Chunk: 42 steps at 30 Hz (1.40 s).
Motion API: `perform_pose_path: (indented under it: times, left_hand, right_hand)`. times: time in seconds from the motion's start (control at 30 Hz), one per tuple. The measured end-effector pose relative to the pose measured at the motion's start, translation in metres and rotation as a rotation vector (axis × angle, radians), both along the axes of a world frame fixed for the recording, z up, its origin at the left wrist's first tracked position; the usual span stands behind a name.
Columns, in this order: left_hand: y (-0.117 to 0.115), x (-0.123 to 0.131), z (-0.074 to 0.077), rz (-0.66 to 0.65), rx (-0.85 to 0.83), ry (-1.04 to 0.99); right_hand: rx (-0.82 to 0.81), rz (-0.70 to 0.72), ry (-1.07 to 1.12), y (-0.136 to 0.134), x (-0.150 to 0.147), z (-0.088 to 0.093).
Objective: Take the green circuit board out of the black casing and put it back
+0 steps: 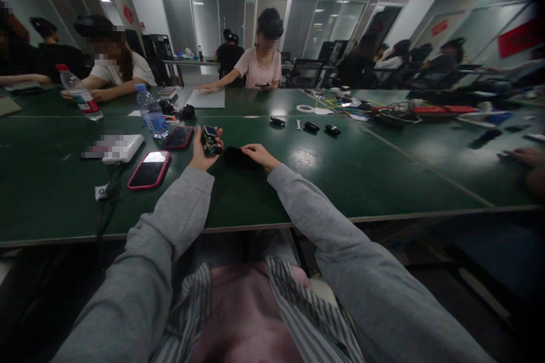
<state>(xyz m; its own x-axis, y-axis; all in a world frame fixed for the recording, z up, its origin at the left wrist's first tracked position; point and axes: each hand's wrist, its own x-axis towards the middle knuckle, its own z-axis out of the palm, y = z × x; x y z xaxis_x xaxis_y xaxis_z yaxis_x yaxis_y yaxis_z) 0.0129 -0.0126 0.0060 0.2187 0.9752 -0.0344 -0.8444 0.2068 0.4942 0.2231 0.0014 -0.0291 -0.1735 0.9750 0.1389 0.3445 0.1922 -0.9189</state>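
My left hand (pixel 202 150) is raised a little off the green table (pixel 340 176) with its fingers wrapped round a small dark gadget with a blue screen (pixel 210 140). Just to its right, my right hand (pixel 260 155) lies on a flat black object (pixel 237 156) on the table, fingers curled on its right end. Both arms are in grey sleeves.
A pink-cased phone (pixel 149 169) and a dark phone (pixel 179 137) lie left of my hands, beside a white box (pixel 120 148) and a water bottle (pixel 152 111). Small black parts (pixel 312 126) sit farther back. People sit across and at the left; another person's hand (pixel 525 156) rests at right.
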Motion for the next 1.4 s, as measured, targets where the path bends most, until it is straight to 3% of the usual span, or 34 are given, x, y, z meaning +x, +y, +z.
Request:
perform_pose_path:
  times: [0.2,0.33,0.47,0.6,0.77,0.9,1.17,1.27,1.4]
  left_hand:
    - [0.0,0.002,0.001,0.026,0.004,0.052]
    - [0.002,0.002,0.0,0.011,0.021,0.037]
    - [0.006,0.002,0.0,0.02,0.01,0.065]
    - [0.007,0.007,0.0,0.053,0.011,0.11]
    - [0.001,0.013,0.005,0.067,0.019,0.163]
    - [-0.009,0.018,0.013,0.044,0.05,0.158]
    - [-0.024,0.025,0.031,-0.037,0.134,0.116]
    - [-0.028,0.026,0.036,-0.073,0.184,0.094]
    - [-0.031,0.025,0.04,-0.086,0.216,0.08]
  right_hand:
    - [0.108,-0.01,-0.207,-0.003,0.008,0.007]
    - [0.322,-0.142,-0.401,-0.015,0.012,0.015]
    - [0.571,-0.219,-0.343,-0.032,0.003,0.025]
    - [0.76,-0.112,-0.316,-0.056,-0.022,0.034]
    - [0.826,0.107,-0.453,-0.076,-0.057,0.036]
    - [0.807,0.132,-0.466,-0.066,-0.064,0.028]
    - [0.625,-0.053,-0.145,-0.034,-0.045,0.02]
    - [0.482,-0.102,0.05,-0.026,-0.039,0.026]
    - [0.159,-0.068,0.409,-0.016,-0.031,0.033]
